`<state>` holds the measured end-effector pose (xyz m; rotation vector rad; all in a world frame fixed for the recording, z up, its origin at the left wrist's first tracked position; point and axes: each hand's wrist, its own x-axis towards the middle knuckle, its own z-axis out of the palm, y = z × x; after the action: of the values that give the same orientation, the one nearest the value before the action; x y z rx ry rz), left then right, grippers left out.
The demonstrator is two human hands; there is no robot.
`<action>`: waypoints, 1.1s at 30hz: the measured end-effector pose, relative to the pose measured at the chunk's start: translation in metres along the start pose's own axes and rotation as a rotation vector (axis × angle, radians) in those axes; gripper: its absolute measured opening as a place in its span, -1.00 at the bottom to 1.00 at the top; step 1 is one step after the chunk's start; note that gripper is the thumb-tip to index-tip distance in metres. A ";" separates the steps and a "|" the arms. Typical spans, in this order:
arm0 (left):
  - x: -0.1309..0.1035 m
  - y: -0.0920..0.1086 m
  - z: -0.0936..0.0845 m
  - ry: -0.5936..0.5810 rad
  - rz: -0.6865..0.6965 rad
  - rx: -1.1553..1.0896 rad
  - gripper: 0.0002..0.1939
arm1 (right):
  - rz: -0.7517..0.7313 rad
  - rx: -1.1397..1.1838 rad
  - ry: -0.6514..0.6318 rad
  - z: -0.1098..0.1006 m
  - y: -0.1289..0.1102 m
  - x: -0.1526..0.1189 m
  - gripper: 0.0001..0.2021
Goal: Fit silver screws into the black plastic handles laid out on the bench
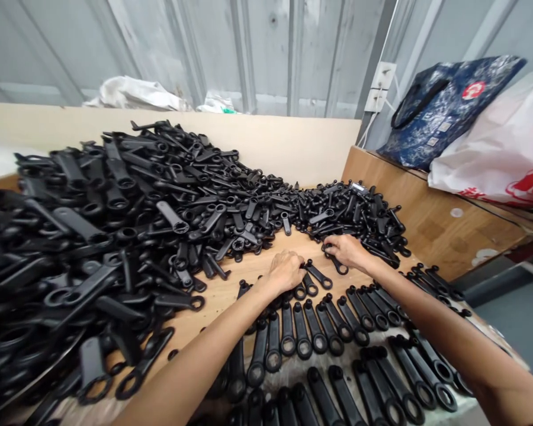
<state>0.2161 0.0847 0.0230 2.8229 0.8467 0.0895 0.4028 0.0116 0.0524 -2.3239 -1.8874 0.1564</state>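
My right hand (345,249) pinches a black ring-ended lever (340,266) by its knobbed end, with the ring pointing toward me. My left hand (288,271), fingers curled, is at the knobbed end of another ring-ended lever (310,286) in a short row on the wooden tabletop (293,241). Its fingertips are partly hidden. Just right of it lies one more lever (320,276). Nearer to me, levers (302,331) lie side by side in rows, rings toward me. My forearms cover parts of these rows.
A large heap of loose black levers (160,189) fills the left and back. A smaller heap of black parts (359,213) lies at the back right. Low wooden boards (311,148) edge the table. A blue bag (444,112) and a white bag (493,142) rest at the right.
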 end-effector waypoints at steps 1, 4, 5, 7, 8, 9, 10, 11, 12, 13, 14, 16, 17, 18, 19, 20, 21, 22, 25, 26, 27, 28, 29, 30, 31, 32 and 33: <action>0.010 0.006 0.005 -0.004 0.006 0.015 -0.71 | -0.004 0.013 -0.016 0.007 0.001 0.000 -0.76; 0.032 0.018 0.017 -0.027 -0.001 0.064 -0.71 | -0.008 0.036 -0.044 0.027 0.000 0.000 -0.79; 0.037 0.019 0.020 -0.040 -0.006 0.078 -0.72 | -0.010 0.047 -0.046 0.032 -0.001 0.001 -0.79; 0.044 0.019 0.024 -0.070 -0.011 0.098 -0.73 | -0.011 0.067 -0.034 0.036 0.001 -0.001 -0.76; 0.047 0.018 0.026 -0.086 -0.009 0.104 -0.73 | -0.011 0.076 -0.023 0.034 0.005 -0.002 -0.74; 0.048 0.017 0.027 -0.101 -0.006 0.107 -0.74 | -0.006 0.081 -0.007 0.030 0.011 -0.005 -0.72; 0.050 0.015 0.027 -0.116 0.001 0.108 -0.74 | 0.002 0.079 0.013 0.025 0.019 -0.008 -0.70; 0.051 0.013 0.027 -0.129 0.012 0.105 -0.74 | 0.015 0.068 0.030 0.018 0.029 -0.012 -0.70; 0.051 0.012 0.027 -0.141 0.024 0.100 -0.75 | 0.031 0.046 0.043 0.012 0.041 -0.016 -0.70; 0.052 0.010 0.026 -0.151 0.035 0.093 -0.75 | 0.052 0.014 0.042 0.007 0.052 -0.020 -0.71; 0.052 0.008 0.026 -0.160 0.044 0.085 -0.75 | 0.076 -0.024 0.020 0.003 0.063 -0.024 -0.71; 0.053 0.007 0.025 -0.172 0.051 0.064 -0.75 | 0.124 -0.087 -0.070 0.001 0.080 -0.030 -0.72; 0.054 0.007 0.025 -0.174 0.051 0.053 -0.74 | 0.145 -0.105 -0.119 0.003 0.085 -0.031 -0.72; 0.054 0.007 0.025 -0.173 0.052 0.043 -0.74 | 0.160 -0.115 -0.161 0.006 0.087 -0.032 -0.73; 0.055 0.009 0.024 -0.169 0.053 0.035 -0.73 | 0.170 -0.118 -0.191 0.010 0.088 -0.031 -0.72; 0.055 0.011 0.023 -0.161 0.055 0.028 -0.73 | 0.173 -0.118 -0.206 0.014 0.087 -0.030 -0.72; 0.054 0.013 0.021 -0.148 0.059 0.022 -0.72 | 0.172 -0.120 -0.215 0.018 0.086 -0.029 -0.71; 0.054 0.017 0.020 -0.132 0.064 0.018 -0.72 | 0.171 -0.123 -0.222 0.021 0.084 -0.028 -0.70; 0.051 0.029 0.015 -0.069 0.091 0.011 -0.75 | 0.162 -0.133 -0.233 0.024 0.081 -0.027 -0.73; 0.051 0.035 0.014 -0.047 0.101 0.009 -0.77 | 0.158 -0.136 -0.235 0.023 0.081 -0.028 -0.73; 0.051 0.040 0.013 -0.025 0.113 0.008 -0.78 | 0.153 -0.138 -0.237 0.021 0.081 -0.030 -0.74; 0.051 0.046 0.013 -0.007 0.127 0.005 -0.79 | 0.147 -0.138 -0.239 0.019 0.082 -0.032 -0.73; 0.052 0.052 0.014 0.006 0.143 0.001 -0.80 | 0.141 -0.136 -0.239 0.018 0.083 -0.034 -0.71; 0.055 0.060 0.016 0.015 0.160 -0.004 -0.81 | 0.136 -0.134 -0.239 0.017 0.084 -0.036 -0.69; 0.058 0.067 0.018 0.017 0.178 -0.010 -0.81 | 0.136 -0.131 -0.239 0.016 0.085 -0.037 -0.67; 0.061 0.076 0.021 0.017 0.194 -0.019 -0.82 | 0.140 -0.127 -0.241 0.016 0.086 -0.038 -0.64; 0.066 0.084 0.025 0.016 0.204 -0.028 -0.80 | 0.151 -0.124 -0.242 0.017 0.086 -0.038 -0.63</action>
<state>0.3192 0.0478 0.0158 2.8773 0.5527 0.1520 0.4747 -0.0418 0.0199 -2.6378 -1.8711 0.3630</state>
